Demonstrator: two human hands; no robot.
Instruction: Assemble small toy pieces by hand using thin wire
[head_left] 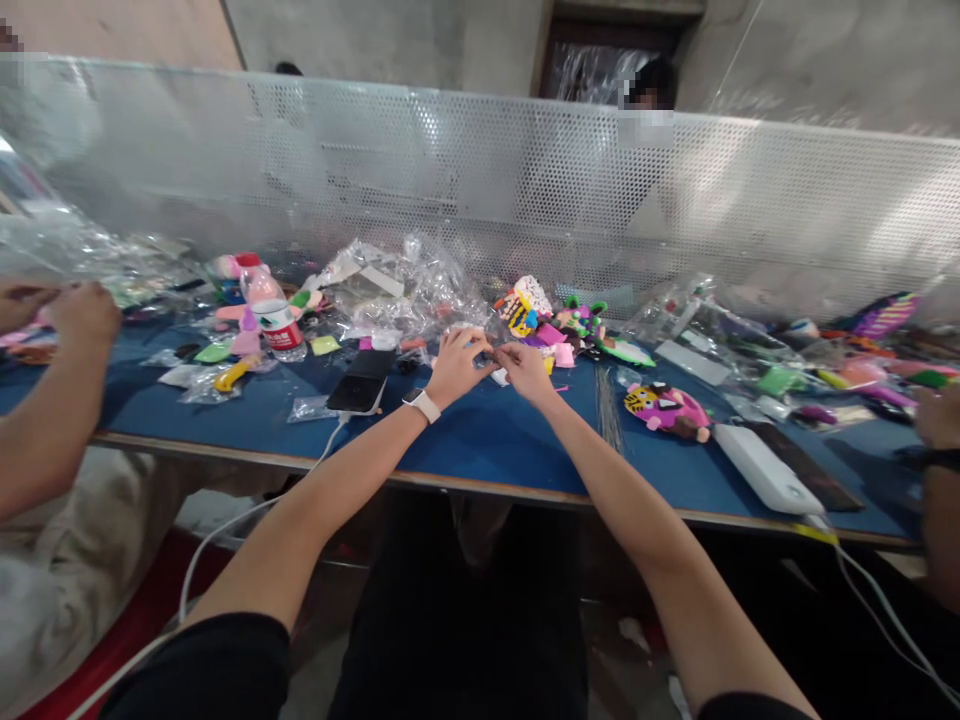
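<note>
The left hand (457, 367) and right hand (526, 372) meet above the table (487, 440), fingers bent and fingertips drawn together. A small dark piece (491, 351) seems to lie between the fingertips, at the inner side of each hand; it is too small and blurred to say what it is, or which hand grips it. A white bit (500, 377) lies just below the fingertips. Beyond the right hand, near it, are a yellow pack (517, 314) and a pink block (564, 356); clear wrap (420, 290) heaps up beyond the left. A phone (364, 384) rests left of the left wrist, with a bottle (279, 325) farther left. Wires (609, 415) and a pink toy (667, 411) lie right of the right hand.
</note>
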